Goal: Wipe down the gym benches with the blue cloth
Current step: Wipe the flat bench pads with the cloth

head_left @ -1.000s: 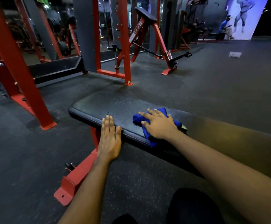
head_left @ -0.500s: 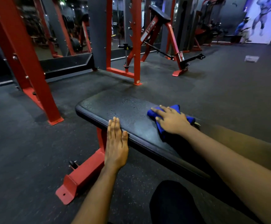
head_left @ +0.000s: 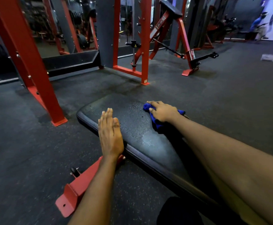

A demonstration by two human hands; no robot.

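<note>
Pressing the blue cloth (head_left: 155, 122) onto the black bench (head_left: 137, 137) just right of the frame's centre, our right hand (head_left: 163, 113) lies over it, fingers spread and nearly straight. The cloth bunches out past our fingertips and below the palm. Our left hand (head_left: 110, 137) rests flat, fingers together, on the bench's edge at centre. Droplets speckle the pad between our hands. The bench's red foot (head_left: 77, 189) sits lower left.

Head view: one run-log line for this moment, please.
step: wiping | right hand: pressing cloth on bench, far side | left hand: flat on near edge | surface: wet specks
</note>
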